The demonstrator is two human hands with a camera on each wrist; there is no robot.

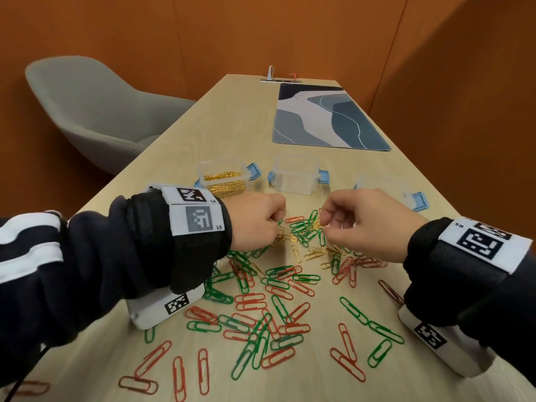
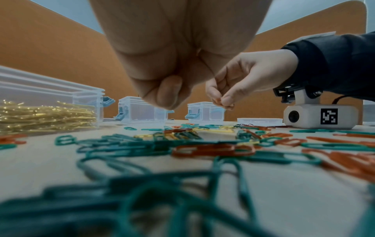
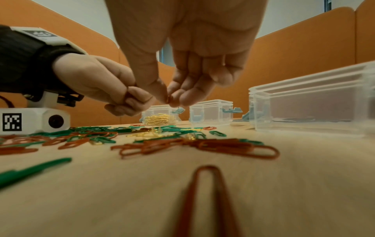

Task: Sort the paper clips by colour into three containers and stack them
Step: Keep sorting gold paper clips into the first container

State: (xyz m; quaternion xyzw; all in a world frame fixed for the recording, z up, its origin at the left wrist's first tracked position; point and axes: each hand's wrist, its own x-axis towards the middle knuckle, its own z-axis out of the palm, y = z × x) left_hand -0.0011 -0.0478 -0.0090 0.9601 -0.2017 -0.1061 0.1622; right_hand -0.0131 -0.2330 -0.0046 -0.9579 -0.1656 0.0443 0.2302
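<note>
Paper clips (image 1: 261, 320) cover the lower half of the head view: red and green ones loose across the near table (image 1: 185, 134), lying at all angles with no common long axis. Gold ones are few and concentrated mid-frame, in the small cluster (image 1: 304, 236) directly between the two hands.

Left hand (image 1: 255, 219), centre-left: fingers curled into a tight bunch, tips down at the left edge of the cluster. Some gold clips show just under the knuckles; whether it grips them I cannot tell, as the left wrist view shows only a folded thumb and fist.

Right hand (image 1: 359, 221), centre-right: thumb and forefinger pinched together at the cluster's right edge. Both wrist views show a small reddish-orange clip (image 3: 169, 98) between the tips; its true colour is uncertain in that light.

Beyond the hands, upper middle of the frame, three clear containers stand in a row. The left container (image 1: 223, 178) holds a mass of gold clips and sits just above the left hand. The middle container (image 1: 295, 175) looks empty. The right container (image 1: 406, 192) is partly hidden behind the right hand.

Judgement: gold is the colour being sorted. The gold box lies up and left of the cluster, so the left hand is nearer; a drop from the right hand means reaching across the left.
</note>
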